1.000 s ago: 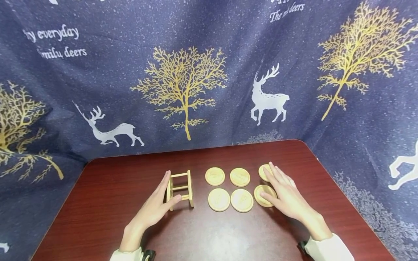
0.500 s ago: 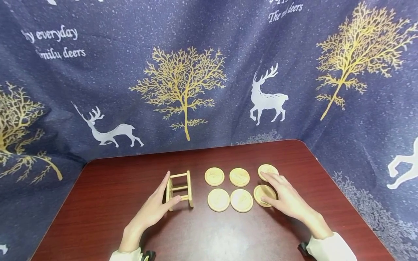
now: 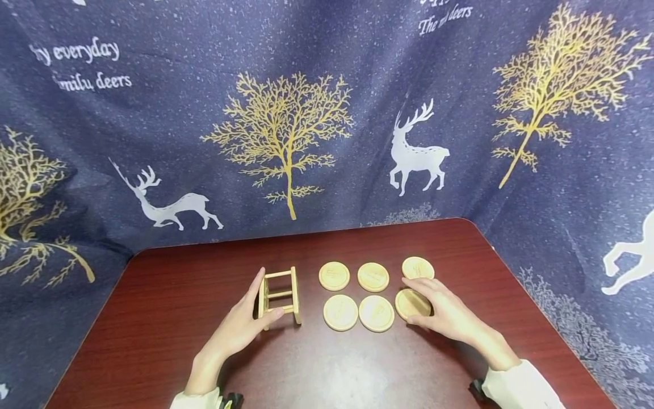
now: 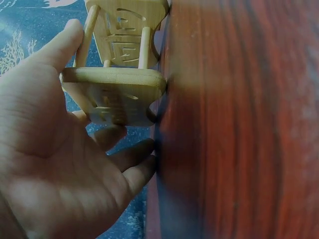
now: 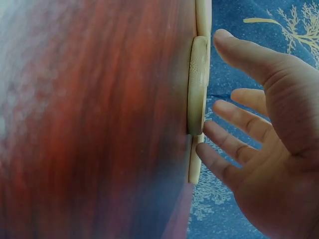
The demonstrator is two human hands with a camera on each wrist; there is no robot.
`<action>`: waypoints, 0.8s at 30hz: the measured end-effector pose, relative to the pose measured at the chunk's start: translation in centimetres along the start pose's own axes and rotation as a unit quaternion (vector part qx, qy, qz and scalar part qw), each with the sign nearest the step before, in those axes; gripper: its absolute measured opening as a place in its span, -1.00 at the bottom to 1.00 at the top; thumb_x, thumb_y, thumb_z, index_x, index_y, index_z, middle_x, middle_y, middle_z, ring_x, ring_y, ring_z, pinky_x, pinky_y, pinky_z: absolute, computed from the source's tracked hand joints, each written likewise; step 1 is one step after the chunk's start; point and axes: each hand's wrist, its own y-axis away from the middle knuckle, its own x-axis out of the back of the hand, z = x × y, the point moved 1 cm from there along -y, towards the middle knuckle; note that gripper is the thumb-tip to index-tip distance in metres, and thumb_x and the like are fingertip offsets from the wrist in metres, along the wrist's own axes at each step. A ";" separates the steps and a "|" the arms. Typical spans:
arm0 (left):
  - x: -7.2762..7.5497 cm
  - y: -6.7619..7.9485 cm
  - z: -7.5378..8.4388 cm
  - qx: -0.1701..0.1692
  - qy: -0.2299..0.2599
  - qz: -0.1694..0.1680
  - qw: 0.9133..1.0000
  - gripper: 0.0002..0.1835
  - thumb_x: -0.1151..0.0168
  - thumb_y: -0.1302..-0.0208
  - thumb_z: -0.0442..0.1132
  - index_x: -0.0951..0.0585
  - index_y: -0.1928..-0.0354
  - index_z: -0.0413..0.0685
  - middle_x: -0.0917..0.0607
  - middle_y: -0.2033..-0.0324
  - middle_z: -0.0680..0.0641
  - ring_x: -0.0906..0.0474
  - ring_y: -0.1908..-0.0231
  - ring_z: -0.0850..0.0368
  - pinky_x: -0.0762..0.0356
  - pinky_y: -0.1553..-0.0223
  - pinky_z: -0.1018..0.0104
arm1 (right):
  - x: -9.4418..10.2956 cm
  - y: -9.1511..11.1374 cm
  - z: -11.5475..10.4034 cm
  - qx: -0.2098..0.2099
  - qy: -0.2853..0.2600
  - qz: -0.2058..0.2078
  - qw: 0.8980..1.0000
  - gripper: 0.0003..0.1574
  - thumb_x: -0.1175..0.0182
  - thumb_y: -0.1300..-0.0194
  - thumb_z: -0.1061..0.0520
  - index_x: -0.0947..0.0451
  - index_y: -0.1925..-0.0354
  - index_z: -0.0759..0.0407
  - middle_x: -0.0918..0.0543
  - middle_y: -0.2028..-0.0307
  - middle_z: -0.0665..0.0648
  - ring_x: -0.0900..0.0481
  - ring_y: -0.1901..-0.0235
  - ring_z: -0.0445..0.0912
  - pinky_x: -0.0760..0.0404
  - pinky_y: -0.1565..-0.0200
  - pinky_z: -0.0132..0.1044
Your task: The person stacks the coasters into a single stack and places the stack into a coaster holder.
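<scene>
On glossy wood (blue cloth behind), left hand grips rack; right hand unclenched.

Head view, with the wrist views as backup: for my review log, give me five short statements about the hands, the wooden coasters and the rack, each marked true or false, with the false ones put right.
1. Six wooden coasters lie in two rows of three. True.
2. The left hand is at the coaster rack. True.
3. The right hand is at the coaster closest to the rack. False: the right hand is at the near-row coaster farthest from the rack.
4. A coaster stands inside the rack. False: all six are outside it, on the table.
5. The backdrop cloth shows white deer and golden trees. True.
</scene>
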 end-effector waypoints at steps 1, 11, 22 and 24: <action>0.0 0.0 0.0 0.000 0.002 0.001 1.000 0.20 -0.51 -0.41 0.26 0.09 -0.83 0.42 -0.58 -0.29 -0.36 -0.60 0.60 0.06 -0.64 0.43 0.21 | 0.0 0.0 0.1 0.001 0.000 -0.001 1.000 0.01 -0.74 -0.15 0.00 -0.60 -0.48 0.24 -0.66 -0.37 0.28 -0.59 -0.37 0.29 -0.56 -0.32 0.32; 0.2 -0.3 -0.1 -0.008 0.000 0.008 1.000 0.20 -0.57 -0.37 0.19 0.02 -0.83 0.36 -0.72 0.10 -0.19 -0.62 0.59 0.07 -0.64 0.41 0.23 | -0.1 0.0 0.4 0.002 0.001 -0.021 1.000 0.06 -0.80 -0.05 0.02 -0.62 -0.46 0.23 -0.67 -0.35 0.26 -0.59 -0.35 0.28 -0.58 -0.29 0.33; 0.2 -0.3 -0.2 0.004 0.007 0.005 1.000 0.23 -0.60 -0.34 0.20 0.03 -0.83 0.40 -0.70 0.44 -0.04 -0.59 0.65 0.05 -0.62 0.42 0.23 | -0.2 0.0 0.6 0.004 0.004 -0.024 1.000 0.02 -0.80 -0.03 0.01 -0.66 -0.41 0.24 -0.70 -0.33 0.22 -0.62 -0.33 0.24 -0.59 -0.29 0.29; 0.3 -0.3 -0.2 0.005 0.007 0.003 1.000 0.23 -0.60 -0.34 0.20 0.03 -0.83 0.42 -0.70 0.49 -0.02 -0.58 0.65 0.05 -0.62 0.41 0.23 | -0.2 0.0 0.5 0.002 0.005 -0.025 1.000 0.02 -0.80 -0.03 0.00 -0.66 -0.41 0.24 -0.70 -0.32 0.22 -0.62 -0.33 0.24 -0.59 -0.29 0.29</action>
